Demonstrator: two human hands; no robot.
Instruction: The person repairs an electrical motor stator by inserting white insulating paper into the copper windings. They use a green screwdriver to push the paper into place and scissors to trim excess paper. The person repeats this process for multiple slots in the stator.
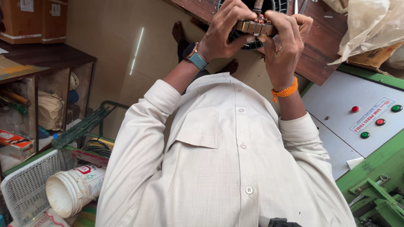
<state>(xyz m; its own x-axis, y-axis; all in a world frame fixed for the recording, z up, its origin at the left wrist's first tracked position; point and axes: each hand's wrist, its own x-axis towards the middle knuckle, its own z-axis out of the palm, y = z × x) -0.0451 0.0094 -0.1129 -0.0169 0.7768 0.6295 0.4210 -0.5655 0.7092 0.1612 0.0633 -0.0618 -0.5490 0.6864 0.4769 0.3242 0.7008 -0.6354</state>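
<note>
Clearly, both hands are raised at the top of the view and closed together on one object. The left hand (223, 31), with a blue watch band (197, 60) on the wrist, grips the small segmented metal block of brown and silver colour (254, 27) from the left and from above with curled fingers. The right hand (284, 46), with an orange thread bracelet (285, 91) on the wrist, holds the same block from the right and from below, and the thumb presses along its lower edge. So the block is clamped between the two hands, in the air, just in front of a round black ribbed part (252, 42) that I cannot identify well.

I judge the block to be stiff and rather heavy for its size, since it looks like stacked metal plates. It is probably not fragile, but the smooth sides may be slippery. The ends and the long flat faces seem the best places to hold it.

Behind the hands lies a dark brown wooden worktop (320, 46). At the right stands a grey and green machine panel (336, 101) with red and green buttons. At the lower left, a white plastic bucket (73, 189) lies beside a white wire basket (25, 185).
</note>
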